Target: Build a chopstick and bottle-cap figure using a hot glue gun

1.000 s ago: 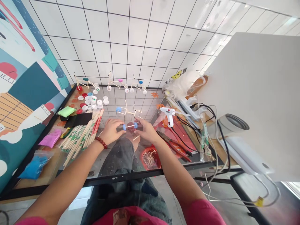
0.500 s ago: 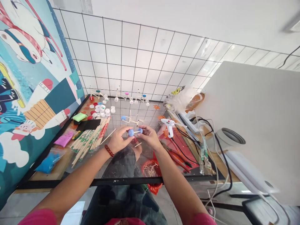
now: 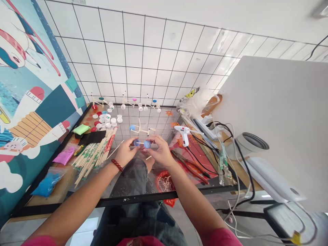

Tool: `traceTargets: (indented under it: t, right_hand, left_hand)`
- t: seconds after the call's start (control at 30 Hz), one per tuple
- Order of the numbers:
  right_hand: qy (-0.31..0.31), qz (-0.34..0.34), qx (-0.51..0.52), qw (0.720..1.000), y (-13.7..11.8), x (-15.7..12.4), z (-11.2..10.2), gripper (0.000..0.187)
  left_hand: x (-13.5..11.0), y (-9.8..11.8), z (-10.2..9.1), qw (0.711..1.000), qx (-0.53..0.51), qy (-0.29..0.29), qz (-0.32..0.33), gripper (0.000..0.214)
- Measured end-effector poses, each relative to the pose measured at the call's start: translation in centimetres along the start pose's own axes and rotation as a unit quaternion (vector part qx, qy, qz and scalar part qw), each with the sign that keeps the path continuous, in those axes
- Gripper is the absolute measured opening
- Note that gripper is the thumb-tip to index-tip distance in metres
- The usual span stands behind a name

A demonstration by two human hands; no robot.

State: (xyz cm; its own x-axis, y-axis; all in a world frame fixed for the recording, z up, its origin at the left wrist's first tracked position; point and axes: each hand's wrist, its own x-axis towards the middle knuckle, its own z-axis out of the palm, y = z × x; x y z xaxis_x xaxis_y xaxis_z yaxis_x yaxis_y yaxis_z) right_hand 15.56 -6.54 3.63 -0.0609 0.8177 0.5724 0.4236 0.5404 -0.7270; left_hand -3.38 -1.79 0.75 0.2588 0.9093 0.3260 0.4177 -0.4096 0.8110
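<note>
As a short stick [image 3: 140, 143] joins two blue caps [image 3: 147, 144], the left fingers [image 3: 131, 140] and right fingers [image 3: 155, 139] pinch one each, keeping it between them, probably for steadiness.

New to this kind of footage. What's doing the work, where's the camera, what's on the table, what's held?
There is no machine here: a person works with two bare hands. Every picture comes from one camera worn on the head, looking forward and down, so the forearms enter from the bottom.

The left hand and right hand each pinch one of two blue caps, joined by a thin stick.

The table has a see-through top; the person's leg shows below it. On the left lie loose caps and a spread of wooden sticks; on the right, a white glue gun and red-handled pliers. Small stick-and-cap models stand along the back.
</note>
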Motion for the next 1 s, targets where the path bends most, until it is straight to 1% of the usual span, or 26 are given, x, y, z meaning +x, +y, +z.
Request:
traceTargets:
  t: [0.1, 0.2, 0.27, 0.33, 0.4, 0.47, 0.53, 0.63, 0.8, 0.93, 1.0]
  right_hand:
    - [-0.014, 0.073, -0.039, 0.996, 1.5, 0.0, 0.3, 0.031]
    - [-0.034, 0.144, -0.092, 0.985, 2.9, -0.1, 0.7, 0.033]
    - [-0.045, 0.166, -0.126, 0.977, 3.6, -0.1, 0.9, 0.033]
    - [-0.052, 0.17, -0.152, 0.972, 4.0, -0.1, 1.0, 0.033]
    - [-0.06, 0.162, -0.161, 0.972, 4.2, -0.1, 0.8, 0.033]
    - [-0.074, 0.157, -0.154, 0.973, 4.3, -0.1, 0.5, 0.038]
    - [-0.085, 0.164, -0.14, 0.973, 4.5, -0.1, 0.2, 0.043]
    - [-0.096, 0.174, -0.126, 0.972, 4.7, -0.1, -0.2, 0.042]
    - [-0.091, 0.16, -0.126, 0.975, 4.9, -0.1, -0.1, 0.044]
    - [-0.087, 0.146, -0.14, 0.976, 5.0, 0.0, 0.3, 0.037]
    - [-0.093, 0.137, -0.144, 0.976, 4.9, 0.1, 0.4, 0.035]
  left_hand:
    - [0.3, -0.3, -0.4, 0.998, 0.057, 0.0, -0.007, 0.039]
    - [0.5, -0.2, -0.8, 0.989, 0.143, -0.03, 0.015, 0.037]
    - [0.5, -0.1, -1.0, 0.981, 0.183, -0.048, 0.037, 0.035]
    - [0.5, 0.0, -1.1, 0.976, 0.205, -0.062, 0.052, 0.038]
    - [0.7, -0.2, -1.2, 0.975, 0.202, -0.077, 0.056, 0.048]
    - [0.9, -0.6, -1.3, 0.979, 0.177, -0.086, 0.043, 0.061]
    - [1.1, -0.9, -1.5, 0.985, 0.15, -0.085, 0.019, 0.065]
    - [1.3, -1.2, -1.8, 0.988, 0.13, -0.081, 0.004, 0.06]
    - [1.3, -1.1, -1.7, 0.989, 0.124, -0.084, 0.021, 0.055]
    - [1.3, -1.3, -1.4, 0.987, 0.144, -0.068, 0.018, 0.04]
    - [1.2, -1.3, -1.3, 0.985, 0.158, -0.058, 0.028, 0.036]
